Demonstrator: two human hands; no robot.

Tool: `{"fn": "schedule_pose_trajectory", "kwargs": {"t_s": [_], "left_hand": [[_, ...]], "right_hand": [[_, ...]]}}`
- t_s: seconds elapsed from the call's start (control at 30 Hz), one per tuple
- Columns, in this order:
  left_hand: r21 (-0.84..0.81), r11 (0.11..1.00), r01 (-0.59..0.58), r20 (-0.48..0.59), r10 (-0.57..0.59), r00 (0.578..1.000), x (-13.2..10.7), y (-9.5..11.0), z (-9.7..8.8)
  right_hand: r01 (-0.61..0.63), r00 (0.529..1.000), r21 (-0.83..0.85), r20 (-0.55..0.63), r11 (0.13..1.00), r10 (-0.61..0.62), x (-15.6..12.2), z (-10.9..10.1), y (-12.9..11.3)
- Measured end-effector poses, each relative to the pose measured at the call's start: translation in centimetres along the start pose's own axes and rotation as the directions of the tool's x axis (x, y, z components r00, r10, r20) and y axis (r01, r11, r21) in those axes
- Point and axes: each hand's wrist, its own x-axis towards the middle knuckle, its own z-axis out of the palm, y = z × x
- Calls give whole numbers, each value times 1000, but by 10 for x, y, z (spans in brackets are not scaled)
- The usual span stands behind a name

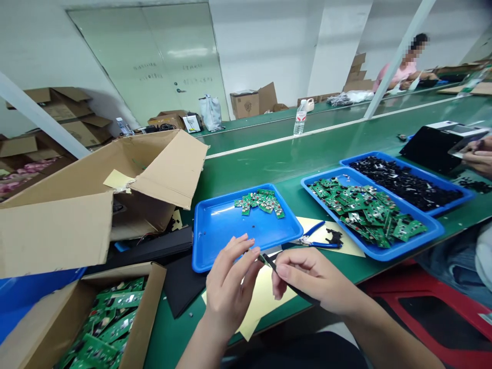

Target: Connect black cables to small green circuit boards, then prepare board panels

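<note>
My left hand (230,282) is closed by its thumb and fingertips on a small green circuit board (265,259), most of which is hidden behind the fingers. From the other side, my right hand (313,277) pinches a narrow black strip (270,262) whose end meets the board. Just beyond my hands, a blue tray (219,230) holds several green boards (265,202) near its far side. Blue-handled cutting pliers (313,241) lie right of that tray, with a small black piece (334,237) beside them. Yellow paper (261,302) is under my hands.
To the right, a tray (434,237) is heaped with circuit boards, and another (467,197) with black parts. Cardboard boxes (154,302) (172,169) crowd the left. A water bottle (300,119) stands farther back. Another person's hand (478,156) is at the right edge.
</note>
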Motion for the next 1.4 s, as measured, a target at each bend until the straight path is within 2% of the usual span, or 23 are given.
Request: {"fn": "schedule_pose_trajectory", "kwargs": {"t_s": [0.13,0.23,0.37,0.47,0.53,0.7,0.8,0.9,1.0,1.1,1.27,1.4], "left_hand": [[-85,995,54,20,-52,998,1,3,-1],[-190,971,145,90,-130,987,0,4,-1],[-325,901,288,236,-218,947,-3,3,-1],[-331,879,343,299,-247,922,-2,2,-1],[-267,917,298,275,-223,935,1,2,-1],[-31,999,24,108,-21,994,4,-4,1],[54,991,-121,63,117,991,0,-8,5],[65,985,-159,25,158,987,-2,-10,7],[64,990,-129,-31,131,991,1,-9,8],[1,998,-65,-23,65,998,5,-5,6],[-184,979,93,54,-84,995,4,0,5],[-335,905,262,186,-210,960,0,0,5]], "right_hand": [[-47,997,109,67,993,40,2,0,2],[-82,993,161,95,984,67,5,-3,4],[-108,990,73,103,991,100,6,-8,4],[-110,989,-2,100,994,109,5,-9,1],[-91,994,-8,67,996,91,5,-9,-2],[-68,998,59,2,996,68,7,-11,-5],[-91,996,117,19,989,89,9,-13,-7],[-106,994,137,35,985,102,10,-12,-11],[-116,993,143,48,983,110,8,-8,-10],[-130,991,153,47,980,124,6,-6,-5],[-174,984,190,73,966,163,9,-8,6],[-186,978,176,131,967,164,12,-12,9]]}}
